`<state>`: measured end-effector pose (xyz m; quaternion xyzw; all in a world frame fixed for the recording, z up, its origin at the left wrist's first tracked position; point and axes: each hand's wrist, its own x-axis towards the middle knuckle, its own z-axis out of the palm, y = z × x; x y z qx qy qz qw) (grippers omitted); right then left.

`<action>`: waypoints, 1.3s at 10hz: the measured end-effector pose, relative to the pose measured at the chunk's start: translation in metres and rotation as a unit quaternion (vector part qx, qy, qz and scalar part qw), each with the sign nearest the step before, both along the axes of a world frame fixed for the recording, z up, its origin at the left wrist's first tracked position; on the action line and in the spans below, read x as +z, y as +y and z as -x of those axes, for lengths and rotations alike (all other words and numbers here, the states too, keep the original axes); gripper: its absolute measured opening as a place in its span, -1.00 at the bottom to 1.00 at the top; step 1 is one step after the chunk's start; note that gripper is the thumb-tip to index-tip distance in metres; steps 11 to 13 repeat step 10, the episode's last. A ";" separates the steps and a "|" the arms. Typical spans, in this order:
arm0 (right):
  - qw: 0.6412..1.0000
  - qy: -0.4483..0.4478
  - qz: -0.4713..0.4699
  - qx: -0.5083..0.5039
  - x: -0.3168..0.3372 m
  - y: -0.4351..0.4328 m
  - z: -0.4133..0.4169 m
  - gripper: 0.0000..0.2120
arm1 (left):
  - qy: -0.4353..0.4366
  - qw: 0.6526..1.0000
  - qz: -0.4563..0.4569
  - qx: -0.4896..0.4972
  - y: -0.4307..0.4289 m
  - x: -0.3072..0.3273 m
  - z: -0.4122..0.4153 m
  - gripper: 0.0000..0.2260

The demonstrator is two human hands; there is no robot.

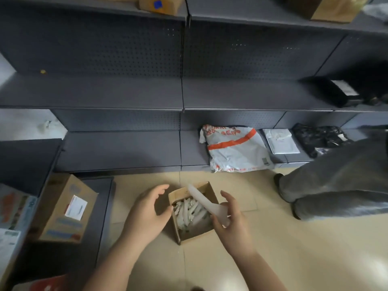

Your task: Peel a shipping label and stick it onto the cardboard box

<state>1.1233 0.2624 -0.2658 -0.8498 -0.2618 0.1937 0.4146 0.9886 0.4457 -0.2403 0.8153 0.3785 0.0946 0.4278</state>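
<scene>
A small open cardboard box [211, 191] sits on the tan floor, filled with several crumpled white paper strips [189, 213]. My right hand [233, 225] is just right of the box, pinching a curled white backing strip [206, 203] that slants up over the box. At the box's left wall, my left hand [148, 211] hovers with fingers spread and holds nothing. To the left, a larger cardboard box [63, 208] lies tilted on a low shelf, with a white shipping label [76, 207] stuck on its top face.
Dark grey shelving [126, 93] fills the view ahead. On the bottom shelf lie a grey mailer bag with an orange stripe [233, 149], a white packet [281, 141] and a black bag [321, 139]. Another person's grey trouser legs [340, 185] stand at right. Cartons sit at far left.
</scene>
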 end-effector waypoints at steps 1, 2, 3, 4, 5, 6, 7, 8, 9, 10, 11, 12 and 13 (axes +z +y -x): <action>1.000 0.005 0.028 0.004 -0.061 0.010 -0.019 -0.36 | 0.010 1.000 0.013 0.020 0.011 -0.056 -0.009 -0.55; 0.998 0.006 0.063 0.013 -0.118 0.018 -0.035 -0.36 | 0.012 0.999 0.023 0.032 0.019 -0.108 -0.020 -0.56; 0.993 -0.017 0.110 0.049 -0.162 0.027 -0.044 -0.38 | -0.003 0.998 0.031 0.047 0.021 -0.146 -0.031 -0.59; 0.985 -0.051 0.147 0.075 -0.192 0.039 -0.050 -0.38 | -0.013 0.997 0.042 0.068 0.020 -0.171 -0.040 -0.60; 0.983 -0.055 0.155 0.077 -0.209 0.044 -0.055 -0.37 | -0.018 0.996 0.043 0.073 0.017 -0.180 -0.041 -0.61; 0.988 -0.035 0.141 0.055 -0.204 0.043 -0.059 -0.38 | -0.029 0.997 0.031 0.066 0.015 -0.168 -0.040 -0.60; 0.995 -0.005 0.098 0.019 -0.174 0.040 -0.064 -0.40 | -0.040 0.996 0.030 0.071 0.019 -0.135 -0.037 -0.60; 0.999 -0.012 0.047 -0.003 -0.124 0.039 -0.066 -0.46 | -0.049 0.995 0.021 0.084 0.022 -0.089 -0.025 -0.60; 1.000 -0.016 0.001 -0.012 -0.069 0.044 -0.063 -0.49 | -0.066 0.992 0.012 0.107 0.023 -0.037 -0.004 -0.57; 0.997 -0.022 -0.065 0.016 -0.007 0.045 -0.050 -0.48 | -0.090 0.985 -0.003 0.145 0.008 0.007 0.022 -0.55; 0.997 -0.022 -0.065 0.016 -0.007 0.045 -0.050 -0.48 | -0.090 0.985 -0.003 0.145 0.008 0.007 0.022 -0.55; 0.997 -0.022 -0.065 0.016 -0.007 0.045 -0.050 -0.48 | -0.090 0.985 -0.003 0.145 0.008 0.007 0.022 -0.55; 0.997 -0.022 -0.065 0.016 -0.007 0.045 -0.050 -0.48 | -0.090 0.985 -0.003 0.145 0.008 0.007 0.022 -0.55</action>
